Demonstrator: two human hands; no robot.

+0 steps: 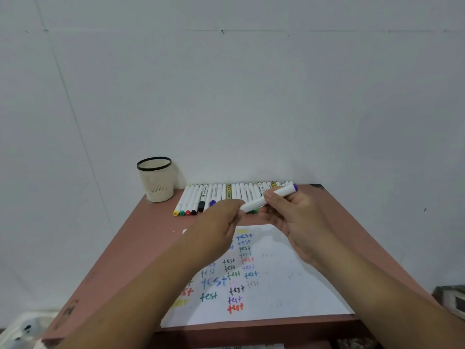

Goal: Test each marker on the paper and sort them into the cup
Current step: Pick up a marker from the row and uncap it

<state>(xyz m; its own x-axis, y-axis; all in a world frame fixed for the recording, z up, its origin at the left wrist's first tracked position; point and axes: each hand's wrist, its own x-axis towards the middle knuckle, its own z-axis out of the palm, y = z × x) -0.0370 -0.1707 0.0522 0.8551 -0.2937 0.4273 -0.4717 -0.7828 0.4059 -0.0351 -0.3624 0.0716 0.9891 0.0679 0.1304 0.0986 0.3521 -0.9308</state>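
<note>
- The paper (289, 280) lies flat on the counter (125, 248) and already carries many "test" words in blue, green, red, black, purple and yellow. I count about twenty readable ones, with more hidden under the left forearm, so an exact total is beyond me.
- One cup (156, 180) stands at the far left corner of the counter, against the wall. No marker pokes above its rim; from here I cannot see inside it, but it looks as though nothing has been sorted yet.
- A row of markers (214, 195) lies side by side along the back edge of the counter, between the cup and the far right corner. I make it roughly twenty-five; the hands cover the near ends of the middle ones, so that figure is loose.
- One more, a white marker with a purple end (271, 196), is held above the paper and in front of the row.
- The right hand (299, 222) has its grip clamped round the barrel; the left hand (221, 225) pinches the near end, likely at the cap.
- My guess: plenty of writing is done, sorting hardly begun.
</note>
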